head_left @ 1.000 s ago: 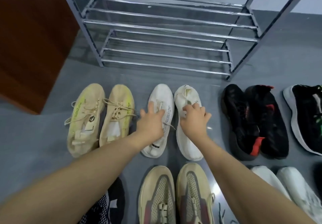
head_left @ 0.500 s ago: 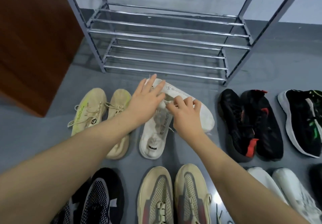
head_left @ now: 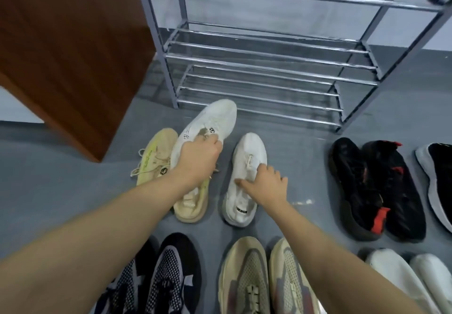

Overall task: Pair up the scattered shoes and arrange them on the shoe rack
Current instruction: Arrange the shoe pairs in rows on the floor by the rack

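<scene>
My left hand [head_left: 199,158] grips a white sneaker [head_left: 215,121] at its opening and holds it lifted, toe pointing up toward the rack, above the beige pair [head_left: 156,152]. A second white sneaker [head_left: 249,152] lies on the grey floor to the right. My right hand [head_left: 265,185] rests on its collar, fingers curled into the opening. The metal shoe rack [head_left: 269,57] stands just beyond, its shelves bare.
A brown wooden cabinet [head_left: 73,44] stands at the left of the rack. On the floor lie a black pair with red tabs [head_left: 374,186], a black-and-white shoe [head_left: 437,179], a tan pair [head_left: 264,277], a black patterned pair [head_left: 156,277] and a white pair [head_left: 411,282].
My left hand has taken one white sneaker and lifted it up and to the left over the beige pair. My right hand has moved onto the other white sneaker on the floor.
</scene>
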